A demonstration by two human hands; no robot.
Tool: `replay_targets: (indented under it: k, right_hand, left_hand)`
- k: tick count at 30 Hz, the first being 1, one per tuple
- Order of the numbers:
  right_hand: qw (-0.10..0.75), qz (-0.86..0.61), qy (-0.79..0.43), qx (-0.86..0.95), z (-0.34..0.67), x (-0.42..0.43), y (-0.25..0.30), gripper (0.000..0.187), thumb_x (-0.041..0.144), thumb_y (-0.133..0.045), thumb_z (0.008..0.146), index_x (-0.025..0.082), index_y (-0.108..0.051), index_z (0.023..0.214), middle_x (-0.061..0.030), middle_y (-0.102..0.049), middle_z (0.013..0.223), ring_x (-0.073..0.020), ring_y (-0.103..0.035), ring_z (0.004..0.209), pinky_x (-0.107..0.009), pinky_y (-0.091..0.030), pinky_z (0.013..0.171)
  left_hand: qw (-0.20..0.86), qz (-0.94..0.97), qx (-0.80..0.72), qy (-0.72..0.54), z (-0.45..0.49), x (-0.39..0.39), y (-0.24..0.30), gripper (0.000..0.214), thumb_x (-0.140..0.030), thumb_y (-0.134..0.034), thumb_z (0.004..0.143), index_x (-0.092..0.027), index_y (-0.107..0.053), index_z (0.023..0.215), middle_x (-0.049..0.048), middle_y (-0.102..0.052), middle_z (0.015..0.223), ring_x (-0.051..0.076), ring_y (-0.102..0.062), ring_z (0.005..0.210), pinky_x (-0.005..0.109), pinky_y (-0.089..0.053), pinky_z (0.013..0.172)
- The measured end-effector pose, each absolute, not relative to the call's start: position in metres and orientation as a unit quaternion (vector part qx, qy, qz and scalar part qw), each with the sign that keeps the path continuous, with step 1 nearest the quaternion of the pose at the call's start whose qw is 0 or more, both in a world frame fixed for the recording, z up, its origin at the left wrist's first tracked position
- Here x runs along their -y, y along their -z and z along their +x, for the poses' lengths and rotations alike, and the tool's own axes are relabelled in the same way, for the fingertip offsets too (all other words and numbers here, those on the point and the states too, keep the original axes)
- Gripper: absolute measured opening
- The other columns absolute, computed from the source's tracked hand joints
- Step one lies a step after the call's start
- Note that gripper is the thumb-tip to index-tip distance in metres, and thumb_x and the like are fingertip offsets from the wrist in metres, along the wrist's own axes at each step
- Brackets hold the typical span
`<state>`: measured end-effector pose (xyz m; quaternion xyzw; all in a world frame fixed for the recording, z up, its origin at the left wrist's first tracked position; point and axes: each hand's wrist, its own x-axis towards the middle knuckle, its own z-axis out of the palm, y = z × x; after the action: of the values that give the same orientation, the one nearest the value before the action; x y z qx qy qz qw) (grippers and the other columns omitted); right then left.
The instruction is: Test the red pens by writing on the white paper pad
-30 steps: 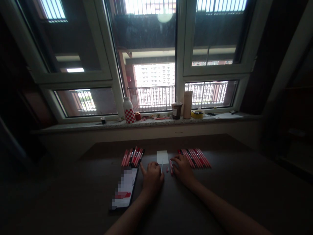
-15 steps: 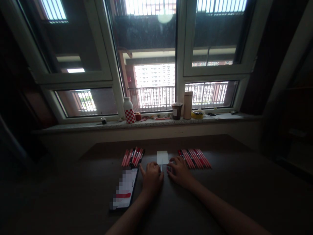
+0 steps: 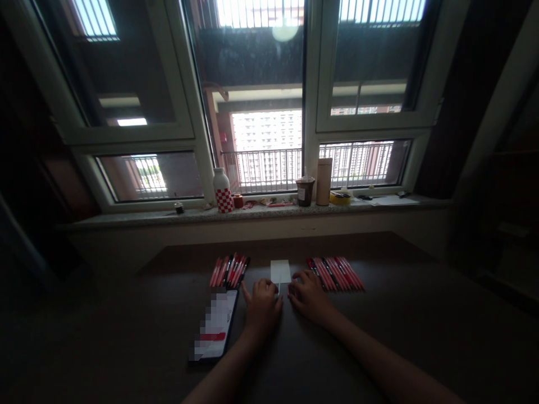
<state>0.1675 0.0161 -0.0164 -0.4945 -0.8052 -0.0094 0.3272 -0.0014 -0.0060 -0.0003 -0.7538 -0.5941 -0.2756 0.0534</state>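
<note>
My left hand (image 3: 261, 306) rests on the dark table (image 3: 379, 336), fingers curled, pinching a thin white stick-like part (image 3: 279, 288) just below a small white paper (image 3: 280, 271). My right hand (image 3: 309, 294) lies close beside it, fingers bent around something small and pinkish that I cannot make out. A row of pink and red pens (image 3: 336, 273) lies right of my right hand. Another bunch of pens (image 3: 229, 270) lies to the left, above a phone (image 3: 214, 325) with a lit screen.
A stone window sill (image 3: 138, 216) runs behind the table with a red-checked white bottle (image 3: 222, 190), a dark cup (image 3: 304, 191), a tall beige flask (image 3: 323, 180), yellow tape (image 3: 339, 197) and papers (image 3: 389, 199). The room is dim.
My right hand has drawn left from the pen row toward my left hand, so both now meet below the white paper. The loose pink pieces between them are now covered.
</note>
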Motion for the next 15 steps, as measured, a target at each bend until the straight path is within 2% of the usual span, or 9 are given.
replay_targets:
  k: [9, 15]
  right_hand:
    - [0.352, -0.484, -0.017, 0.801, 0.169, -0.020, 0.019, 0.018, 0.023, -0.065, 0.078, 0.022, -0.068, 0.096, -0.0082, -0.058, 0.110, -0.0271, -0.044, 0.111, -0.042, -0.036, 0.097]
    - [0.398, -0.486, -0.040, 0.777, 0.172, -0.029, 0.025, 0.019, 0.020, -0.060, 0.081, 0.019, -0.068, 0.098, -0.0089, -0.059, 0.104, -0.0249, -0.047, 0.105, -0.039, -0.038, 0.094]
  left_hand:
    - [0.045, -0.758, 0.588, 0.279, 0.000, 0.009, -0.004, 0.015, -0.028, -0.053, 0.082, -0.024, -0.063, 0.092, 0.0044, -0.062, 0.104, 0.023, -0.052, 0.108, 0.066, -0.005, 0.110]
    - [0.043, -0.785, 0.553, 0.277, -0.003, 0.005, 0.002, 0.019, -0.031, -0.054, 0.083, -0.030, -0.064, 0.099, 0.0021, -0.064, 0.108, 0.025, -0.049, 0.114, 0.070, -0.001, 0.107]
